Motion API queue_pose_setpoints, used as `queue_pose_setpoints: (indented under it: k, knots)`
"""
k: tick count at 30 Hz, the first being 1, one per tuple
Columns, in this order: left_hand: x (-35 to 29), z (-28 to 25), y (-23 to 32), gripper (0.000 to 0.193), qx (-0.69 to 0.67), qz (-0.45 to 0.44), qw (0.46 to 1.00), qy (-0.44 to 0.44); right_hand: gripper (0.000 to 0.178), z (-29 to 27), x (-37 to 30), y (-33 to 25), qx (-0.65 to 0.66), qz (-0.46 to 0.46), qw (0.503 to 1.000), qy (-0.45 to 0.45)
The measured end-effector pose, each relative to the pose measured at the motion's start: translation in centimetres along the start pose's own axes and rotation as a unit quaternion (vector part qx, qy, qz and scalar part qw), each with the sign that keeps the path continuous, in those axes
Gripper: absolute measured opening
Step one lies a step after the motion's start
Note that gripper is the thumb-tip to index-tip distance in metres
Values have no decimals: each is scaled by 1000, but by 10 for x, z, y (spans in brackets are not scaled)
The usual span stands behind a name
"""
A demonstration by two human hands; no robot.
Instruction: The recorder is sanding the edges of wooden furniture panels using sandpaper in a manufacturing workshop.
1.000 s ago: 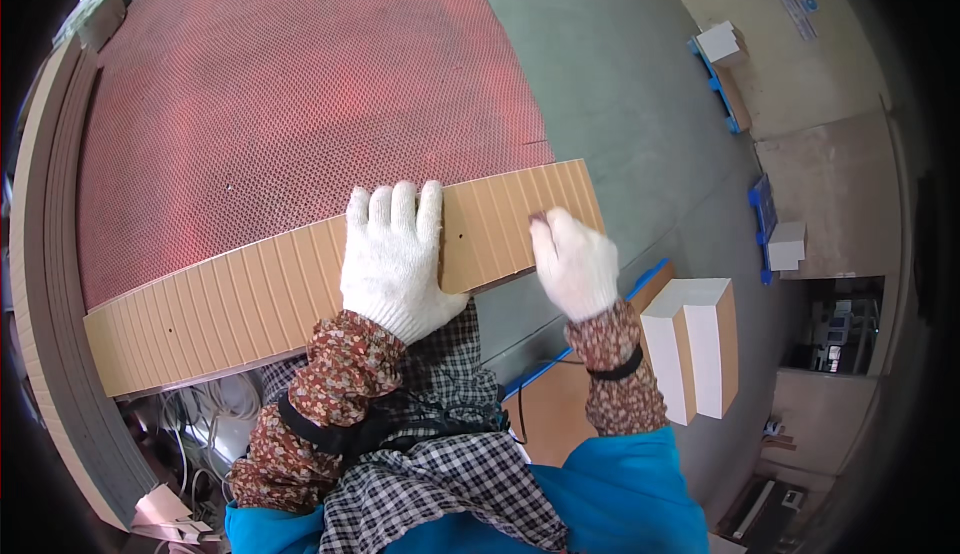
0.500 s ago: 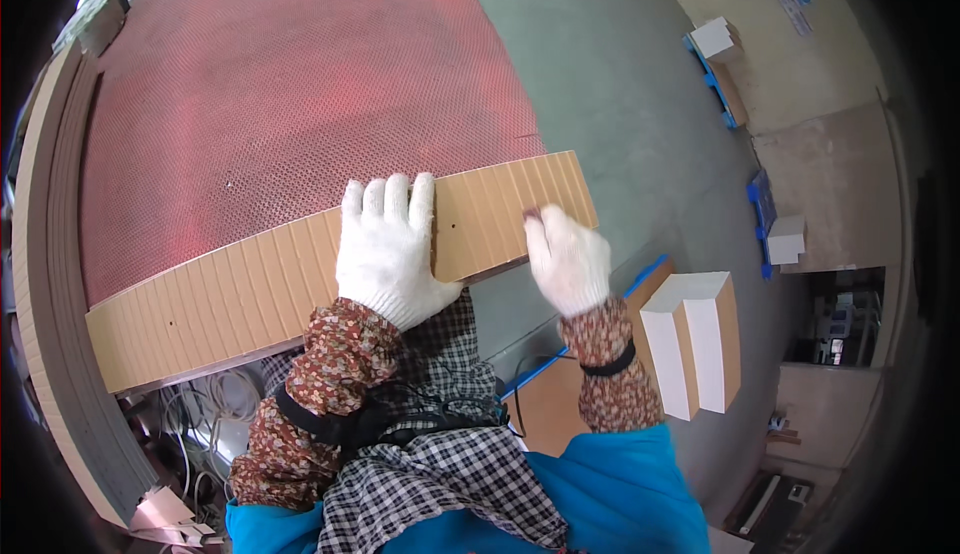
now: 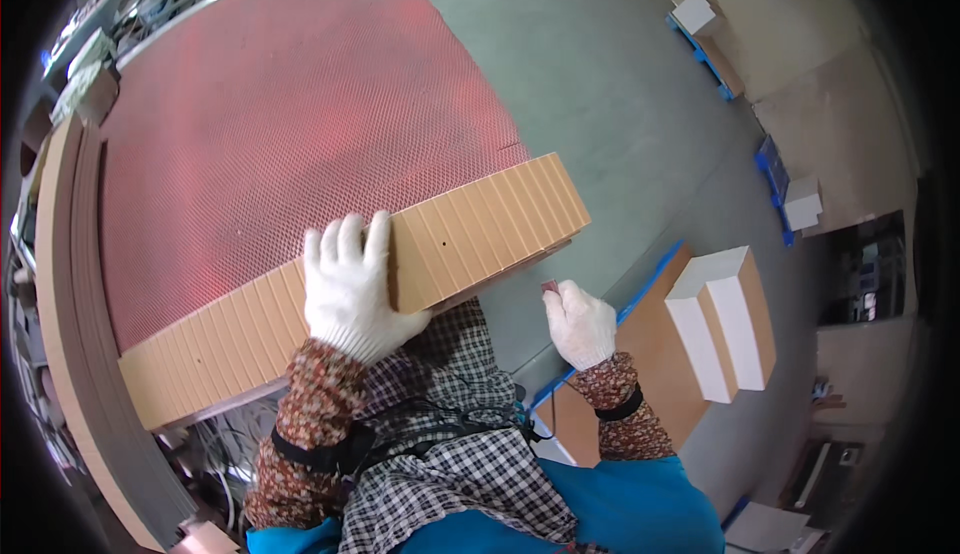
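A long tan board [image 3: 480,219] with cross grooves and small dark holes lies slantwise before me, its right end raised toward the far side. My left hand [image 3: 350,284], in a white knit glove, rests flat on it near the middle, fingers stretched out and thumb by the near edge. My right hand [image 3: 583,326], gloved too, is closed beside the board's near edge, apart from it. From its fingers sticks out a small reddish-brown flat piece [image 3: 549,286]; most of it is hidden in the grip.
Red mesh matting [image 3: 300,124] spreads beyond the board. A stack of long boards [image 3: 75,324] stands at the left, with cables below. White-and-tan panels [image 3: 712,304] lie on a brown sheet [image 3: 640,374] at the right. Blue pallets [image 3: 700,56] stand farther off on the grey floor.
My right hand has moved off the board's face, nearer to me, with the reddish-brown piece. My left hand stays flat on the board; the whole view has shifted somewhat.
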State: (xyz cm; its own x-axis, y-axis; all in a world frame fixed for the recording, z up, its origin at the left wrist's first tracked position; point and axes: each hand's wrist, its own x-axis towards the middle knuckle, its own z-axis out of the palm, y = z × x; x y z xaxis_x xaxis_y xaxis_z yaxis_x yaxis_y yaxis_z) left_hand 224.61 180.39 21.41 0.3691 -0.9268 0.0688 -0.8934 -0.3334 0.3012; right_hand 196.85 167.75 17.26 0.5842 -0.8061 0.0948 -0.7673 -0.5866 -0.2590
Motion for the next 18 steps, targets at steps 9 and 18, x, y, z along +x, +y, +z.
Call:
queue_pose_setpoints:
  k: [9,18]
  knots:
    - [-7,-11,-7,114,19,-2,999,-40,19,-4,12,-2,164,-12,985,60]
    - [19,13,28,110,-7,20,1000,-9,23,-20,39,5,106,-27,991,76]
